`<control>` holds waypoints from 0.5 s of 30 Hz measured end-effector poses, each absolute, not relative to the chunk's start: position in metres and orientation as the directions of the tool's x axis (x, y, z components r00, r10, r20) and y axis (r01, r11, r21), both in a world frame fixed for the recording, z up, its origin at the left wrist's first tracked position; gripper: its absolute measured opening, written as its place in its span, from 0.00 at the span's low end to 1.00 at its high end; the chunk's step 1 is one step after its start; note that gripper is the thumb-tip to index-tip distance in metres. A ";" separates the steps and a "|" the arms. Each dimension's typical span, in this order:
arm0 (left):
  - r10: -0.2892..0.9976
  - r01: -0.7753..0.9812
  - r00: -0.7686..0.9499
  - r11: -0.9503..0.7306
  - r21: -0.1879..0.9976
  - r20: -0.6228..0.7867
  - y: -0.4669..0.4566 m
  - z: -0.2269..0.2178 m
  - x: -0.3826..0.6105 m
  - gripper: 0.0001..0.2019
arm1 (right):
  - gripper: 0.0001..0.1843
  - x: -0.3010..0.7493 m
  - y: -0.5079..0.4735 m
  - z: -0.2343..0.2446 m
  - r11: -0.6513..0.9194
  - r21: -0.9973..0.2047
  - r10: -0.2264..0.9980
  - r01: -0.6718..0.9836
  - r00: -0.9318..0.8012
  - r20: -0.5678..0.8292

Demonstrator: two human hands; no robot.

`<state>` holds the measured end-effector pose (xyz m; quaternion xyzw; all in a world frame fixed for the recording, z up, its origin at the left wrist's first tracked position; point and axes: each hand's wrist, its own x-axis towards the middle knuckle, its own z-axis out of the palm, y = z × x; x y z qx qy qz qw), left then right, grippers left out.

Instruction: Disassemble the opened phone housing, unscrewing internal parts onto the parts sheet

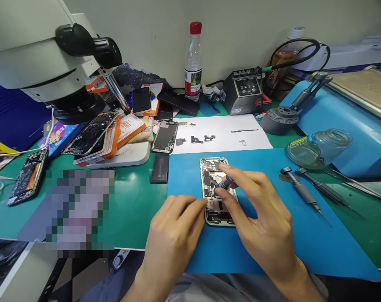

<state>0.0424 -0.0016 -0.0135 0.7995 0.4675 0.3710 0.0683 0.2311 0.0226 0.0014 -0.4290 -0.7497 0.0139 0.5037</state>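
An opened phone [220, 205] lies on the blue mat, its inner boards and parts exposed. My left hand [177, 235] is closed at the phone's left edge, curled fingertips holding that side. Between thumb and fingers, my right hand [262, 214] grips a dark screwdriver [225, 183], which tilts over the upper middle of the phone; its tip is hard to make out. Beyond the phone, a white sheet [221, 126] bears small loose phone parts [196, 139]. A black battery [159, 168] lies to the left, below a detached phone screen [165, 136].
Two more screwdrivers [303, 193] and tweezers [363, 186] lie at right, near a tilted glass jar [319, 149]. A soldering station [242, 90] and a bottle [193, 67] stand behind. At left, a microscope [61, 71] overhangs stacked phones and boxes [115, 138].
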 end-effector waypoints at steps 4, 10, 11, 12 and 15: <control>0.779 0.717 0.358 -0.583 0.382 0.515 0.001 -0.013 0.044 0.10 | 0.30 0.231 0.023 0.002 0.641 -0.466 0.663 0.609 -0.135 0.736; 0.778 0.743 0.372 -0.576 0.341 0.506 0.000 -0.013 0.046 0.11 | 0.31 0.232 0.023 0.002 0.624 -0.492 0.677 0.607 -0.107 0.728; 0.778 0.748 0.371 -0.574 0.334 0.507 -0.001 -0.013 0.046 0.11 | 0.32 0.233 0.023 0.002 0.624 -0.496 0.681 0.604 -0.107 0.725; 0.777 0.754 0.372 -0.572 0.321 0.508 -0.001 -0.013 0.047 0.12 | 0.33 0.233 0.023 0.002 0.626 -0.502 0.683 0.597 -0.110 0.722; 0.769 0.777 0.384 -0.568 0.272 0.510 -0.003 -0.012 0.048 0.12 | 0.34 0.233 0.021 0.002 0.632 -0.512 0.689 0.582 -0.119 0.715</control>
